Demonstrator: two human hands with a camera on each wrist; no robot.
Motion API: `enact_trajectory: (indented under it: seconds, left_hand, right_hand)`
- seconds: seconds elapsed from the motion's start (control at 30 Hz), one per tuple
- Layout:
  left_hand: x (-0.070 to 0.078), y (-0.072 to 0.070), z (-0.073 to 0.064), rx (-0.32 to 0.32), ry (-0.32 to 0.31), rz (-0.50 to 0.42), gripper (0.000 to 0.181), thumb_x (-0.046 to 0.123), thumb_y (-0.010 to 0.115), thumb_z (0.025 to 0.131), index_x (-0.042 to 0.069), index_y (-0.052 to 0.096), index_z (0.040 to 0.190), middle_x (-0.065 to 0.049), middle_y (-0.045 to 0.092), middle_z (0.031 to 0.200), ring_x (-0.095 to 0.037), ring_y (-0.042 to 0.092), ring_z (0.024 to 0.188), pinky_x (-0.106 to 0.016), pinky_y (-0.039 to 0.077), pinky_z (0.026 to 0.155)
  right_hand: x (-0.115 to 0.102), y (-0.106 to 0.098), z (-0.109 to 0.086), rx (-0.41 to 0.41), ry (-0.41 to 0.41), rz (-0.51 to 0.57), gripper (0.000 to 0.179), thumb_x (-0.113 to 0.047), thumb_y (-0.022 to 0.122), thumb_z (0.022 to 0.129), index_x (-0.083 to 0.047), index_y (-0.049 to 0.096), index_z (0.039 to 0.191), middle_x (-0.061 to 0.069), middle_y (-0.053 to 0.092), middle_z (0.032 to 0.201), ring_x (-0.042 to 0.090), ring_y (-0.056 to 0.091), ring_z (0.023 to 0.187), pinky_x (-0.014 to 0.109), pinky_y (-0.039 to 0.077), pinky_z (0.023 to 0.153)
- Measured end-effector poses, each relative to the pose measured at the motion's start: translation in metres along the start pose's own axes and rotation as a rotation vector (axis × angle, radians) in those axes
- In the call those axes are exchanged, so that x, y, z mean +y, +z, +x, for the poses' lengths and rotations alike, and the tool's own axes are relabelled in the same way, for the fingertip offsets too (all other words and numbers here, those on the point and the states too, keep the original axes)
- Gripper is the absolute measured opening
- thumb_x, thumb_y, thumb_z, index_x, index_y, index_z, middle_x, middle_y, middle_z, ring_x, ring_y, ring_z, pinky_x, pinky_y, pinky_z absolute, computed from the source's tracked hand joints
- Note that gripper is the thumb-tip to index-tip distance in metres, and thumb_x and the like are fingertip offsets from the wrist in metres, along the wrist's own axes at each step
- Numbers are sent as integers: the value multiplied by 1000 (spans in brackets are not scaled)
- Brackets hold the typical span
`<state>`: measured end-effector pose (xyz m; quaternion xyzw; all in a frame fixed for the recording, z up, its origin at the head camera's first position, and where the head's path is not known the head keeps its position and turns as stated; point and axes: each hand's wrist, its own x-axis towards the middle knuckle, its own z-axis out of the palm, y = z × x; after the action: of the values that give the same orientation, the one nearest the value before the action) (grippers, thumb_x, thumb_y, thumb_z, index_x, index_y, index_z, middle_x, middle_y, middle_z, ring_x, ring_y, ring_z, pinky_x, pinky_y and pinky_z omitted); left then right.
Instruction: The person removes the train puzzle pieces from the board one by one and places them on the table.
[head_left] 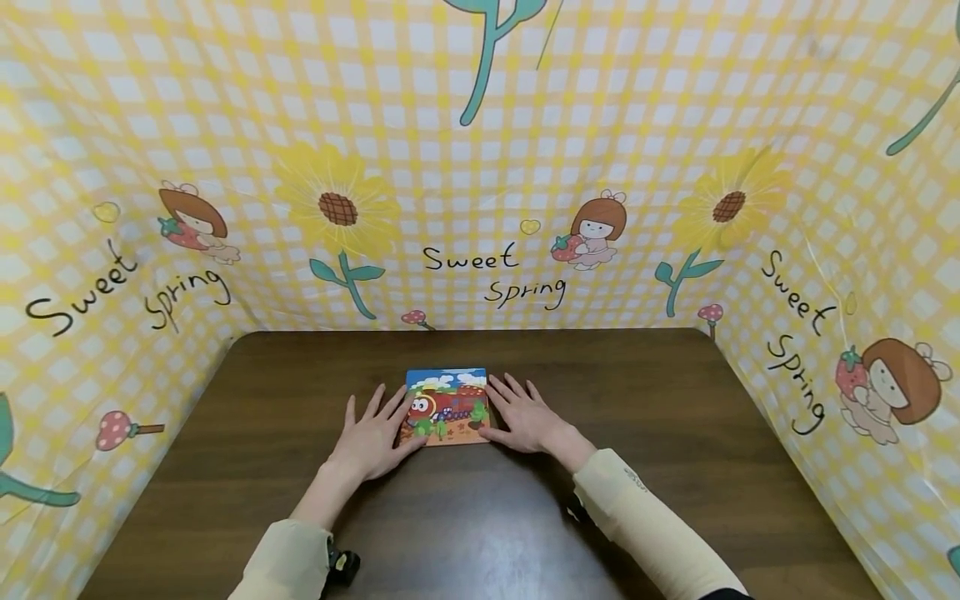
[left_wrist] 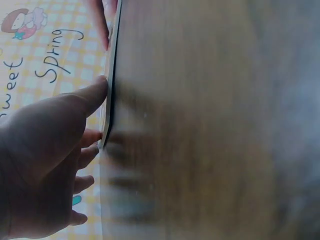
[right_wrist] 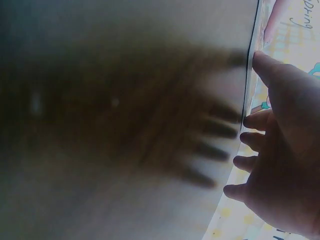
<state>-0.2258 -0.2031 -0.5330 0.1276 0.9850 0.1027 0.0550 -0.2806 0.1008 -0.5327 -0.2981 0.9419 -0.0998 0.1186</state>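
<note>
A thin rectangular picture board (head_left: 450, 408) lies flat on the brown table, printed with a red cartoon train, clouds and green plants. My left hand (head_left: 371, 442) is at its left side, fingers spread and fairly straight, with the thumb over the lower left corner. On the opposite side, my right hand (head_left: 525, 419) has its fingers spread too, the thumb at the lower right edge. Seen low from the left wrist, the board's edge (left_wrist: 111, 95) is a thin dark strip with the thumb touching it. In the right wrist view, the other thumb meets the board's edge (right_wrist: 248, 75).
The dark wood table (head_left: 645, 433) has a glossy surface that reflects the hands. A yellow checked cloth (head_left: 465, 167) with flowers and lettering hangs along the table's back and both sides. Dark wrist devices, such as the one (head_left: 343, 567) at the left cuff, sit under the sleeves.
</note>
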Motion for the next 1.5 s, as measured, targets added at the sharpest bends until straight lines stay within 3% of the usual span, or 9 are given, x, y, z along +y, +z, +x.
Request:
enact_trajectory:
  seconds: [0.37,1.1,1.3,1.5]
  left_hand:
    - [8,8,-6,1,-26,-17,93,70,53,107,9,32,174,-15,29,182,-41,23,171,-83,6,132]
    - [17,12,-16,69,-39,-11,89,68,59,106,10,42,171,-15,38,179,-42,29,169,-83,10,131]
    - [19,10,-9,82,-14,-38,87,65,61,106,9,42,170,-16,34,181,-42,26,170,-80,12,133]
    - [21,8,7,68,19,-48,89,66,59,107,11,37,173,-14,28,183,-41,22,172,-78,11,135]
  right_hand:
    - [-4,4,-4,-16,-35,-8,88,-63,48,113,-9,20,177,8,14,187,34,12,175,66,18,139]
    - [-6,10,-12,-6,-33,31,88,-62,50,113,-9,21,177,8,15,187,35,11,175,67,16,139]
    - [-5,4,-11,20,-31,82,85,-57,54,113,-8,26,176,12,17,186,38,12,174,69,16,138]
    - [-1,-4,-2,99,-32,128,77,-45,63,112,-4,36,172,19,28,182,44,23,171,72,22,135]
